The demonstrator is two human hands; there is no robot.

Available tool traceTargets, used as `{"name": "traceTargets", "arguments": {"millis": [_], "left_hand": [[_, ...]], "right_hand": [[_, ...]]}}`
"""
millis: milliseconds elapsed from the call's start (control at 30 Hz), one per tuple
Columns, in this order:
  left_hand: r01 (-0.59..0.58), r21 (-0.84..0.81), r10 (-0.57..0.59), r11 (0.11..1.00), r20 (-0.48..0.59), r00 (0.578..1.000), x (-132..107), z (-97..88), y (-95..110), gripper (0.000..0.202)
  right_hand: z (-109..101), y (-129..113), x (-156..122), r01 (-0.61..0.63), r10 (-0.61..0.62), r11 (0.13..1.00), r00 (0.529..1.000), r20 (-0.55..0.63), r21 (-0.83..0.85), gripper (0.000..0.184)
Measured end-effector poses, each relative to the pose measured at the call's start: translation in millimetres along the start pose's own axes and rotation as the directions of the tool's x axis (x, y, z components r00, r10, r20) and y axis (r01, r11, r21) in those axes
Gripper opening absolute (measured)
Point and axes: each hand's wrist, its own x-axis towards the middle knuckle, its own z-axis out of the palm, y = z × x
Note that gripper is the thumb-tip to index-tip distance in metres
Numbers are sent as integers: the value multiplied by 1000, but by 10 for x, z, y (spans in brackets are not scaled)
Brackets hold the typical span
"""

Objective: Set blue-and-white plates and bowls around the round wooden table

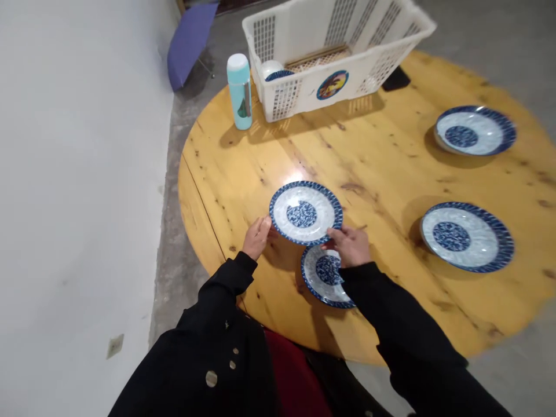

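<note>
Between my two hands is a round plate [304, 213], pale with a speckled blue centre and a patterned blue rim. My left hand [258, 236] grips its left edge, with the fingers curled at and under the rim. At the lower right edge, my right hand [350, 244] pinches the rim with the thumb on top. A second plate [313, 279] of the same pattern lies on the table just below, partly covered by the held plate and by my right hand and sleeve. Whether the two plates touch, I cannot tell.
Two matching blue-rimmed dishes, an upper one [493, 134] and a lower one [480, 246], sit on the right of the round wooden table [382, 185]. At the back stand a white plastic basket [313, 95] holding dishes and a light-blue bottle [240, 95]. A purple umbrella [189, 43] is beside the wall.
</note>
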Motion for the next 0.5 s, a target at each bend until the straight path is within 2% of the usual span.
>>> {"name": "traceTargets", "arguments": {"millis": [133,300,400,500], "left_hand": [[-111,170,113,979,-3,994,148,-650,-40,33],[-180,326,194,928,-11,981,628,-1497,-21,30],[-215,356,225,909,15,974,995,-1834,55,29],[-177,310,181,934,14,983,1309,-2023,130,27]], "right_hand": [[713,162,-259,-6,6,1000,1000,11,-3,26],[1682,340,-177,-42,42,999,999,-23,-16,20],[2160,385,-18,-47,48,999,996,-70,23,16],[2498,402,132,-42,45,999,993,-113,34,11]]}}
